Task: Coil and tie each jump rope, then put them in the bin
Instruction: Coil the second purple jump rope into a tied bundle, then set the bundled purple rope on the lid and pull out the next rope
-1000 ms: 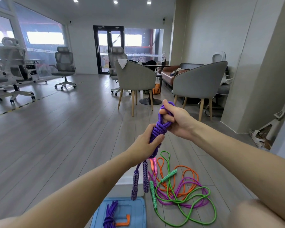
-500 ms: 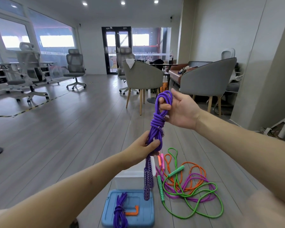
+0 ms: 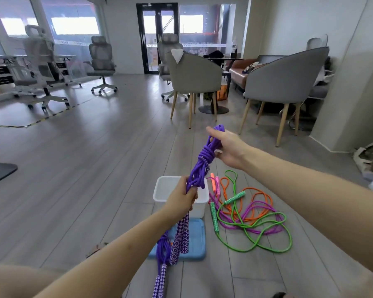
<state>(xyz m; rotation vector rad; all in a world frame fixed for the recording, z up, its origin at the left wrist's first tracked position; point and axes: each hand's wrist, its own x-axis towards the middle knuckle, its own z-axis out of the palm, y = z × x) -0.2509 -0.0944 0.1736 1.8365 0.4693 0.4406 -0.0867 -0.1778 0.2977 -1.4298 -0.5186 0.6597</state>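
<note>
A coiled purple jump rope [image 3: 200,166] with a knot near its top stretches between my hands above the floor. My right hand [image 3: 226,147] holds its top loop, fingers curled round it. My left hand [image 3: 182,198] grips the strands lower down, and the rope's two checkered handles [image 3: 181,239] hang below it. Under them stands the white bin [image 3: 166,190], which looks empty. To the bin's right a tangle of green [image 3: 256,239], orange [image 3: 258,201] and magenta [image 3: 246,214] jump ropes lies loose on the floor.
A blue lid [image 3: 196,241] lies on the floor in front of the bin, with a second purple rope [image 3: 163,250] trailing off it toward me. Grey chairs [image 3: 194,76] on wooden legs and a round table stand behind. Office chairs [image 3: 101,59] stand far left.
My view has tipped downward, so the bin shows in full. My hands have drawn further apart along the coil, the left sliding down toward the handles, the right keeping the top loop.
</note>
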